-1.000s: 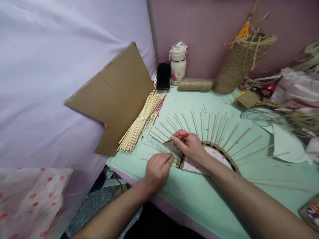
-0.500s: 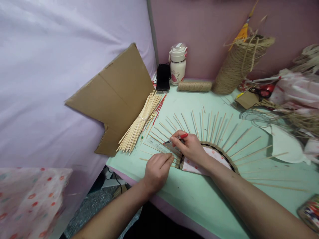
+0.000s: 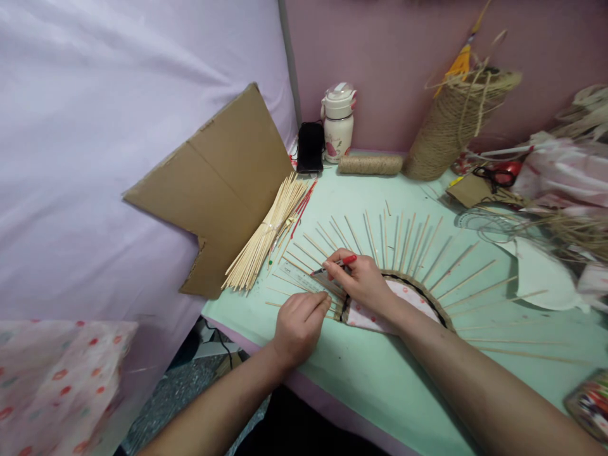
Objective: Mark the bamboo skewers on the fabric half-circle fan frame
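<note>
A red-capped pen (image 3: 339,263) is pinched in my right hand (image 3: 358,278), its tip down at the edge of a clear ruler (image 3: 299,277). My left hand (image 3: 301,323) is closed, fingertips pressed down on the ruler and the thin sticks below it. Under both hands spreads a half-round piece (image 3: 413,297) with pink patterned cloth and a twine-wrapped, black-lined rim. Thin wooden sticks (image 3: 406,240) fan outward from that rim across the table. My right forearm covers part of the cloth, and my left fingers hide the ruler's near end.
A tied bundle of sticks (image 3: 266,234) lies beside leaning cardboard (image 3: 223,177). Behind are a phone (image 3: 310,147), a white bottle (image 3: 339,126), a twine roll (image 3: 370,165) and a large twine spool (image 3: 456,120). White fabric (image 3: 546,272) and a protractor (image 3: 484,220) lie right.
Both hands, the pen and the ruler keep the same places. The view has shifted only very slightly.
</note>
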`<action>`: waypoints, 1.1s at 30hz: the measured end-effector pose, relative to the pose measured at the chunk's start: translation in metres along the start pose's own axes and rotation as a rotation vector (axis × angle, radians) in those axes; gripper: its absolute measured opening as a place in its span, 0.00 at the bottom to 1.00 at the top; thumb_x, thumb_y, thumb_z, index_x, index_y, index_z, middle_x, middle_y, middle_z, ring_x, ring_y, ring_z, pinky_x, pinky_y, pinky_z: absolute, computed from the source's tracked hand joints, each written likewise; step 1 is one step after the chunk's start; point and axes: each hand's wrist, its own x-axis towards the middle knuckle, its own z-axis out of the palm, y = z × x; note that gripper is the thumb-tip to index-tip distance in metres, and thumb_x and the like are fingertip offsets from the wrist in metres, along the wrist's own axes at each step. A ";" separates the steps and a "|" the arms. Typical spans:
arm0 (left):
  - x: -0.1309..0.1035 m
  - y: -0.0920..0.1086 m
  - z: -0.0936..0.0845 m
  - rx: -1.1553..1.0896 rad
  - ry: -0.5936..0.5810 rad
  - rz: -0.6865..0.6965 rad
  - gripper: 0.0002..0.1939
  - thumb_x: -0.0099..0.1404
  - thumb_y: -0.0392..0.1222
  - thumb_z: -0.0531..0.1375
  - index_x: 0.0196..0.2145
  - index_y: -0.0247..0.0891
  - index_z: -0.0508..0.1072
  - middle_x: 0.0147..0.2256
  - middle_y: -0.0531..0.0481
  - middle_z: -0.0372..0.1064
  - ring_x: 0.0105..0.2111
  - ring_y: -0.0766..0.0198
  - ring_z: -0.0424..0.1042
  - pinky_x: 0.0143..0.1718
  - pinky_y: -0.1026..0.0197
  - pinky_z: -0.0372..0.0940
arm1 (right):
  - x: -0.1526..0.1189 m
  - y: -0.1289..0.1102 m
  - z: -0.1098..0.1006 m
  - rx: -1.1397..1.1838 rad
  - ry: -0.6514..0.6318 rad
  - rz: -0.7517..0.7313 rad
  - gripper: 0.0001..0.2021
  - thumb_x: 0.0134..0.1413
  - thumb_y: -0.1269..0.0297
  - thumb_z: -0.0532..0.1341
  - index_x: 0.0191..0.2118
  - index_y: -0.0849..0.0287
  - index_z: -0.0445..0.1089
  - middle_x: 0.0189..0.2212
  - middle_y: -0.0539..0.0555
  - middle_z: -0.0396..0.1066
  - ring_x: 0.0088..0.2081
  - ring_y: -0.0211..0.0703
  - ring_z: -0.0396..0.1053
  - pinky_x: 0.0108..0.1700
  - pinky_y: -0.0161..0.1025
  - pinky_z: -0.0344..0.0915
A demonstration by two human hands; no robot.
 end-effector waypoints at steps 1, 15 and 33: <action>0.000 0.000 0.000 0.001 0.001 -0.001 0.10 0.64 0.30 0.56 0.41 0.35 0.74 0.37 0.44 0.77 0.36 0.62 0.74 0.37 0.59 0.68 | 0.000 0.000 0.000 0.001 0.000 0.000 0.13 0.61 0.58 0.56 0.29 0.59 0.69 0.23 0.48 0.69 0.25 0.35 0.65 0.31 0.34 0.59; -0.001 -0.001 0.000 -0.004 -0.001 0.001 0.10 0.65 0.30 0.56 0.41 0.35 0.74 0.37 0.44 0.77 0.37 0.61 0.74 0.37 0.59 0.69 | 0.000 -0.001 0.000 -0.009 0.017 0.017 0.14 0.61 0.58 0.55 0.27 0.59 0.69 0.22 0.48 0.68 0.24 0.35 0.64 0.29 0.34 0.58; -0.001 0.000 0.000 -0.014 0.001 -0.010 0.09 0.64 0.30 0.56 0.40 0.35 0.74 0.37 0.45 0.77 0.37 0.62 0.74 0.38 0.60 0.69 | 0.000 -0.002 0.000 -0.016 0.015 0.006 0.14 0.61 0.58 0.55 0.27 0.59 0.68 0.22 0.49 0.68 0.24 0.35 0.64 0.30 0.34 0.58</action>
